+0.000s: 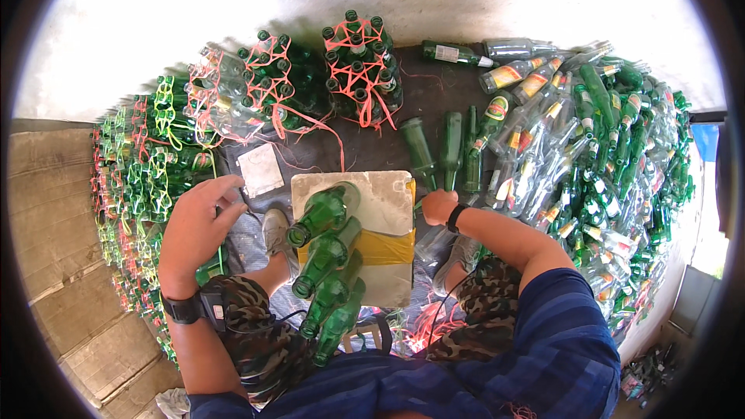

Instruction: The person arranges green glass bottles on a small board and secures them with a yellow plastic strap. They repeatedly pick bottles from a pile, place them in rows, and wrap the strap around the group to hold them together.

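Note:
Several green glass bottles point(329, 256) stand in a row along the left side of a low, worn board-topped stand point(384, 203) between my legs, their necks towards the camera. My left hand point(201, 224) is raised to the left of them, fingers curled and apart, holding nothing. To the right of the stand, my right hand point(440, 207) is closed at the necks of green bottles; one green bottle point(420, 148) and another green bottle point(451, 142) extend away from it. Its fingertips are mostly hidden, and whether both necks are in its grip is unclear.
Bottle bundles tied with pink twine point(359, 70) stand by the back wall; more tied bundles point(166, 174) fill the left. A large heap of loose clear and green bottles point(582, 145) lies at the right. A white tile-like square point(260, 170) and pink twine scraps point(436, 326) lie on the floor.

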{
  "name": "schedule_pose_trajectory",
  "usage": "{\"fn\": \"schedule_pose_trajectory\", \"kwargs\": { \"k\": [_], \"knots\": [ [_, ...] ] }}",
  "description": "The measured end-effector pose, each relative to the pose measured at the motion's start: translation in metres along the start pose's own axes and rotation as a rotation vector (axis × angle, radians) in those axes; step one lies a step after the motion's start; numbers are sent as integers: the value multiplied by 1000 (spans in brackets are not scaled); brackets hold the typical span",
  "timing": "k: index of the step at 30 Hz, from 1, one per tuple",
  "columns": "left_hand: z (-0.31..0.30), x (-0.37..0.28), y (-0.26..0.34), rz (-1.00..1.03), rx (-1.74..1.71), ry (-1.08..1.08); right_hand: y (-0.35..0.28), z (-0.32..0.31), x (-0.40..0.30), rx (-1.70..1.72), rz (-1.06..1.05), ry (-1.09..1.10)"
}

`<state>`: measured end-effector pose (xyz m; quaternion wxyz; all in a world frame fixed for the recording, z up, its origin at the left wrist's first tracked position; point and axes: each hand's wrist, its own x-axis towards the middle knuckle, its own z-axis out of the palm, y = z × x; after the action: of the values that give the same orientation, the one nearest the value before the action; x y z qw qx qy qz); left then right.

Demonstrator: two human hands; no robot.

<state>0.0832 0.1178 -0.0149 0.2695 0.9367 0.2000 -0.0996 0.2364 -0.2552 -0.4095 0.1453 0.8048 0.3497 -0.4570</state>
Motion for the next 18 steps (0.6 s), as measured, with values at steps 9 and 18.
{"fn": "schedule_pose_trajectory", "kwargs": {
  "k": [9, 18],
  "knots": [
    [-1, 6, 1, -33, 56, -49, 98, -162, 17, 466, -169, -23],
    [-2, 11, 3, -60, 58, -29, 177, -272, 123, 219, 286, 910]
  ]
}}
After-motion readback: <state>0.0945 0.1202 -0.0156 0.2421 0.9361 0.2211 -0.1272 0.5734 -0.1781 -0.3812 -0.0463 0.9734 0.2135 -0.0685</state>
